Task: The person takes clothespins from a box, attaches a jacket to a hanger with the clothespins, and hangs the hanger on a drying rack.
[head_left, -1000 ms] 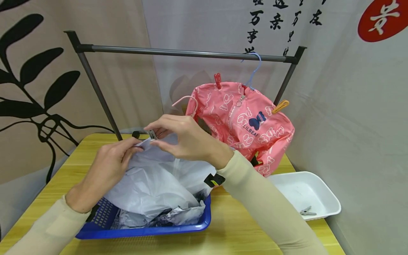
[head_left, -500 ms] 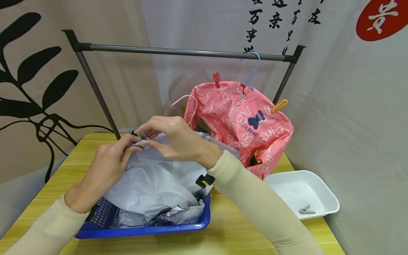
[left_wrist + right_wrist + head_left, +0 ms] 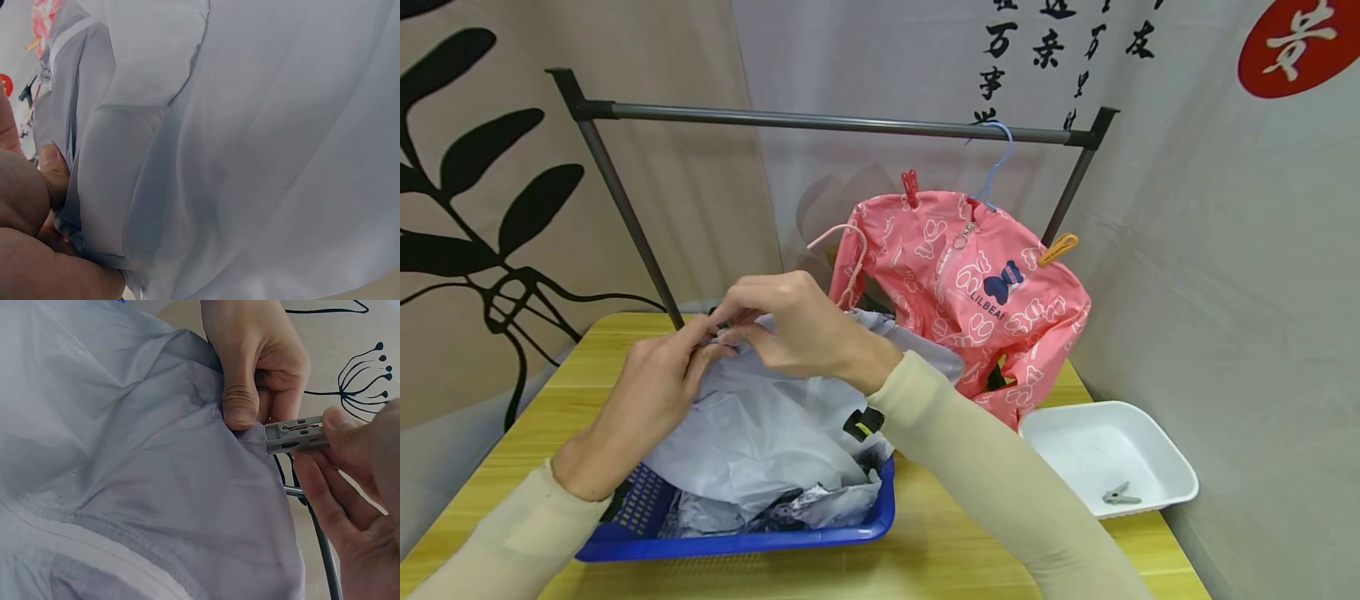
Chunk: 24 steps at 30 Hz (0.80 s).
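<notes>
My left hand (image 3: 655,392) pinches the upper left edge of a pale grey garment (image 3: 767,433), thumb on top in the right wrist view. Between thumb and fingers, my right hand (image 3: 350,481) pinches a grey clothespin (image 3: 297,435), its tip at the garment's edge beside the left thumb. In the head view the right hand (image 3: 805,329) mostly hides the pin. The garment drapes down over a blue basket (image 3: 737,546). Cloth fills most of the left wrist view, with the left hand (image 3: 50,237) at its lower left.
A dark metal rack (image 3: 820,121) stands behind. A pink jacket (image 3: 992,308) hangs from it on a blue hanger (image 3: 996,171), with a red clip (image 3: 911,189) and an orange clip (image 3: 1057,249). A pink hanger hook (image 3: 859,242) is beside it. A white tray (image 3: 1105,433) holds a grey clothespin (image 3: 1122,494).
My right hand has moved left with the clothespin, up against the left hand at the garment's edge. The left hand has stayed nearly still.
</notes>
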Available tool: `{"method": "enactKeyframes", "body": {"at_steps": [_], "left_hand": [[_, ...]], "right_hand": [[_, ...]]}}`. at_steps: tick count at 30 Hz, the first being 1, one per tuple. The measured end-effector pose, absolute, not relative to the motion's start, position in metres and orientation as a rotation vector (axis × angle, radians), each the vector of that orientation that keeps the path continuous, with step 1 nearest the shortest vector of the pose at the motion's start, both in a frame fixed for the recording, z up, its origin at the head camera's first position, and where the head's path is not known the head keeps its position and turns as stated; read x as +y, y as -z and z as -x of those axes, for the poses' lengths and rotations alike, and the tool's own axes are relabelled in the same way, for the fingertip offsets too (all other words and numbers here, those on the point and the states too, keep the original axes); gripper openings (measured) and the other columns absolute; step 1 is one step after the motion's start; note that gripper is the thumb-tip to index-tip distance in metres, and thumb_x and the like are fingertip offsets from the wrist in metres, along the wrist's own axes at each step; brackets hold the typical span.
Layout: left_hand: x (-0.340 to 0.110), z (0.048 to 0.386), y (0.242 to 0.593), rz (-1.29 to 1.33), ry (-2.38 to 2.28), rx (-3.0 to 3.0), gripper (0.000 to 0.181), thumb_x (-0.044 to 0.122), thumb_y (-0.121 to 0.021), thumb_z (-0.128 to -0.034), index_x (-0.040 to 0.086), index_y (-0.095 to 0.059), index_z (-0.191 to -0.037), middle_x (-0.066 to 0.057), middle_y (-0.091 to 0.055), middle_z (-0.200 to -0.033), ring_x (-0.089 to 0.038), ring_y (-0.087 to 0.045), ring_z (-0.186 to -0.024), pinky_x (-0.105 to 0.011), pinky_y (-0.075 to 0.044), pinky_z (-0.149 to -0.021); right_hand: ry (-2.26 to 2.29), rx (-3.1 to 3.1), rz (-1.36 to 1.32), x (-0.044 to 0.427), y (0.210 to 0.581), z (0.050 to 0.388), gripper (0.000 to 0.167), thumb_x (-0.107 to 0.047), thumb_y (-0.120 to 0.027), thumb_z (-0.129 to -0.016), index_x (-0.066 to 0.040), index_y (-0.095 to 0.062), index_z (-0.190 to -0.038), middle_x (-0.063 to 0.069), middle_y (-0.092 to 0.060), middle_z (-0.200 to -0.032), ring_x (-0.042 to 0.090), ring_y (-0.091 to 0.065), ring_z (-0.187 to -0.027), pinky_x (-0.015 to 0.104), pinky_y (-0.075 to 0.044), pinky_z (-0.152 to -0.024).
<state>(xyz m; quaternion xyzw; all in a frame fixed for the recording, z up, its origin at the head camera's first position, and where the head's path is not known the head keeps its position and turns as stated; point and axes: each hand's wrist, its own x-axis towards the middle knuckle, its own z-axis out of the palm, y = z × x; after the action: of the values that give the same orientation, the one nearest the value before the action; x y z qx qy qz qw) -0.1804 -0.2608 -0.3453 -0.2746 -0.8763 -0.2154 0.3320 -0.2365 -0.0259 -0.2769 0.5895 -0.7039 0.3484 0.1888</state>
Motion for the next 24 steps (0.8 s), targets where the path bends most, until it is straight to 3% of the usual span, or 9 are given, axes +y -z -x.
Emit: {"method": "enactKeyframes", "body": {"at_steps": [6,13,19,24], "left_hand": [[-0.2622,0.1808,0.3462,0.722,0.565,-2.282,0.037,-0.009,-0.086,-0.097,0.002,-0.075,-0.131,-0.017,-0.087,-0.097,-0.028,-0.082,-0.074,-0.018,-0.057,-0.068],[-0.2613,0.1815,0.3461,0.72,0.588,-2.277,0.036,-0.007,-0.087,-0.0952,0.0,-0.071,-0.126,-0.015,-0.087,-0.099,-0.027,-0.08,-0.074,-0.015,-0.051,-0.066],[-0.2594,0.1804,0.3448,0.688,0.622,-2.303,0.036,-0.006,-0.084,-0.0994,-0.001,-0.068,-0.131,-0.014,-0.088,-0.103,-0.029,-0.082,-0.079,-0.007,-0.047,-0.07],[-0.2576,0.1801,0.3453,0.671,0.621,-2.306,0.04,-0.004,-0.086,-0.0996,0.0,-0.066,-0.134,-0.012,-0.088,-0.1,-0.023,-0.078,-0.075,-0.011,-0.046,-0.066]], "right_hand": [[-0.948,-2.01,-1.625,-0.0302,0.2777,0.2386,0.009,0.002,-0.08,-0.105,-0.003,-0.087,-0.108,0.006,-0.088,-0.106,0.011,-0.081,-0.096,0.011,-0.059,-0.093],[-0.912,-2.057,-1.595,-0.0339,0.2786,0.239,0.009,0.002,-0.081,-0.104,-0.004,-0.087,-0.107,0.005,-0.089,-0.105,0.01,-0.081,-0.092,0.009,-0.056,-0.089],[-0.891,-2.106,-1.565,-0.0357,0.2798,0.2389,0.007,0.001,-0.083,-0.104,-0.005,-0.087,-0.107,0.004,-0.089,-0.107,0.011,-0.082,-0.093,0.008,-0.055,-0.087],[-0.897,-2.141,-1.553,-0.035,0.2807,0.2389,0.01,0.002,-0.083,-0.103,-0.005,-0.088,-0.107,0.005,-0.089,-0.108,0.012,-0.081,-0.095,0.008,-0.054,-0.088]]}}
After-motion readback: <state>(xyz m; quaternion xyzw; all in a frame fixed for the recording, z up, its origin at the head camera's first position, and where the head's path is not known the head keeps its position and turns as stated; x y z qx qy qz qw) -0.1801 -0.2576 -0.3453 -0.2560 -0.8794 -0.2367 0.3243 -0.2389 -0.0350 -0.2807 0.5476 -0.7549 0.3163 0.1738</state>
